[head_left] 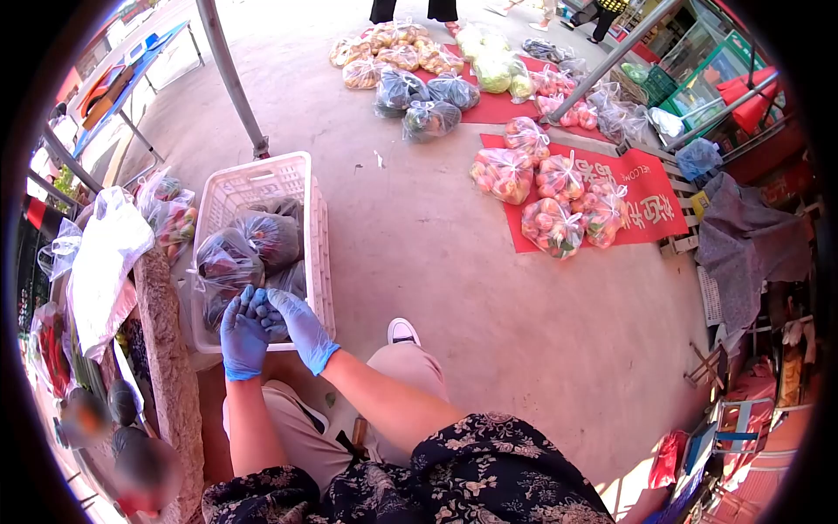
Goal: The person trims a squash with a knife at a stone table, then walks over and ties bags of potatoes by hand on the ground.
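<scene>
My left hand (243, 339), in a blue glove, and my right hand (303, 327), gloved the same, meet over the near end of a pale pink plastic crate (319, 253). Dark smudges mark the gloves' fingertips. The fingers of both are curled in and pressed together; whatever they pinch, if anything, is hidden. Just beyond them, clear plastic bags of dark produce lie in the crate, among them a tied bag (229, 258) and another bag (269, 237). What is inside these bags cannot be told exactly.
A stone ledge (166, 375) runs along the left, with a white plastic bag (109, 262) over it. Bags of reddish fruit (552, 227) lie on a red mat (642, 205) at right. Metal poles (231, 79) rise from the floor. A person's legs (415, 9) show at the top.
</scene>
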Demonstrator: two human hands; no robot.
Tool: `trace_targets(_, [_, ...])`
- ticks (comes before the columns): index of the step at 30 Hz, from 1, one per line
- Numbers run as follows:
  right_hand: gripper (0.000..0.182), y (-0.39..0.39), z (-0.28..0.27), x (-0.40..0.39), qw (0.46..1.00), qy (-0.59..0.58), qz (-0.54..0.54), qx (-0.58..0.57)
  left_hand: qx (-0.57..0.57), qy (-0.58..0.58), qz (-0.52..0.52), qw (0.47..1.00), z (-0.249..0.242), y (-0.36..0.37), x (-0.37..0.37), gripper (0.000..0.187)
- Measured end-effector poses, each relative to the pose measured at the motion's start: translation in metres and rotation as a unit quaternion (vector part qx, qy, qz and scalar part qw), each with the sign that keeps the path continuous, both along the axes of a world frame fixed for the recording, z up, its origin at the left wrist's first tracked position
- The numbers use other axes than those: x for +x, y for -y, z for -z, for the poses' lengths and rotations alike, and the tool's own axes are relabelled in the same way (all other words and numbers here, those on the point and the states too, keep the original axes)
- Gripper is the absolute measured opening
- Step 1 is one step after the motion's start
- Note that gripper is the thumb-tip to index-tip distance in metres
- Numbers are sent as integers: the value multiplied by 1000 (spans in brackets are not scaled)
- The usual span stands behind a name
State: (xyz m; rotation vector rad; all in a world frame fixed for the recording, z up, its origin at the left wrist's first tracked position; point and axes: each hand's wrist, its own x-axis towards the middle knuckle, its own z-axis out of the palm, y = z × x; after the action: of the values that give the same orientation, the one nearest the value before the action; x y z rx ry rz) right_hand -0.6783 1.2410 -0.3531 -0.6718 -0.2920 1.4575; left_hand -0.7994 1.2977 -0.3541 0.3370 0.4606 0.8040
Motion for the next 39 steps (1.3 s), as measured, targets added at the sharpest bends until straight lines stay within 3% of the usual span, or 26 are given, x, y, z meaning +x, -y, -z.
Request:
trace_targets(5, [24, 10, -27, 6, 999, -18, -39, -8, 73, 12, 19, 997, -6, 3, -7, 41])
trace_targets(6, [24, 12, -29, 8, 999, 1, -52, 16, 114, 90, 76, 986, -8, 3, -9, 46])
trace_targets(9, [25, 22, -36, 23, 997, 6, -60, 40, 153, 62, 77, 983, -13, 15, -9, 50])
trace_targets(12, [42, 49, -43, 64, 997, 74, -20, -18, 109, 60, 111, 986, 7, 20, -8, 50])
trace_targets(14, [49, 73, -42, 101, 999, 34, -4, -27, 84, 27, 102, 991, 11, 34, -4, 48])
trace_targets(17, [53, 118, -43, 152, 999, 18, 34, -8, 62, 52, 154, 985, -8, 65, 16, 45])
trace_targets(20, [53, 163, -41, 189, 997, -19, 79, 7, 111, 34, 207, 971, -51, 96, 49, 42])
trace_targets(23, [51, 197, -46, 206, 986, -98, 116, 75, 184, 11, 240, 953, -98, 127, 83, 41])
trace_targets(27, [51, 234, -63, 204, 972, -161, 135, 106, 195, 7, 288, 937, -121, 160, 116, 38])
trace_targets(33, [50, 287, -77, 229, 969, -153, 126, 145, 172, -12, 332, 927, -81, 170, 147, 38])
trace_targets(39, [48, 256, -96, 259, 979, -132, 76, 135, 141, 20, 339, 930, -81, 155, 181, 38])
